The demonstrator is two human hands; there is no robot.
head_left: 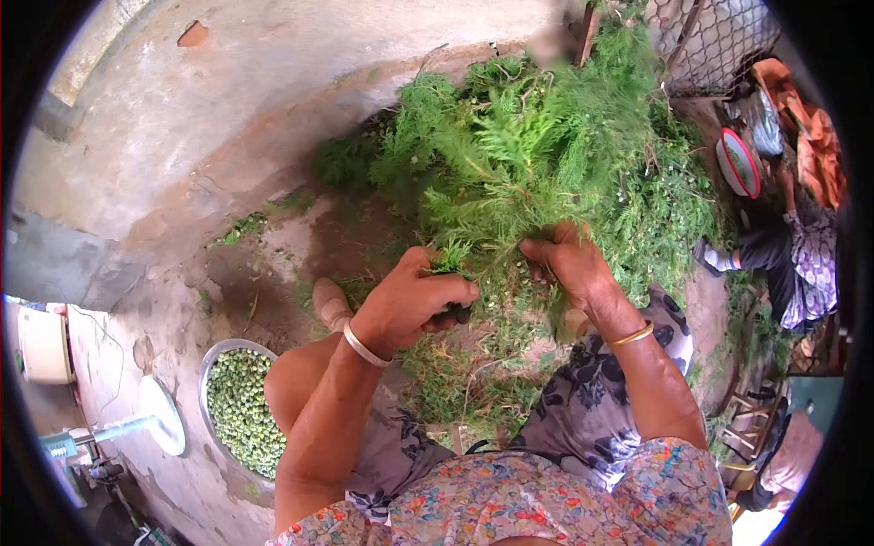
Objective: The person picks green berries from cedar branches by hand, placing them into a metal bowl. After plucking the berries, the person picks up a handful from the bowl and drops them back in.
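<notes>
My left hand (pixel 411 300) is closed, with small feathery green sprigs (pixel 452 257) showing between thumb and fingers. My right hand (pixel 574 264) is closed on a leafy evergreen branch (pixel 510 187) whose fine fronds spread up and away from me. The fingertips of both hands are partly hidden. Beyond them rises a large heap of cut evergreen branches (pixel 610 109). Loose clippings (pixel 473 382) lie on the ground between my legs. To my left stands a round metal basin (pixel 202 387) filled with small green cone-like pieces (pixel 241 409).
A pale blue fan (pixel 164 416) stands left of the basin. A wall (pixel 300 82) runs along the far left, with wire mesh (pixel 715 45) at the far right. On the right sits another person (pixel 810 259) near a red-rimmed basin (pixel 726 164). A second person (pixel 792 464) is lower right.
</notes>
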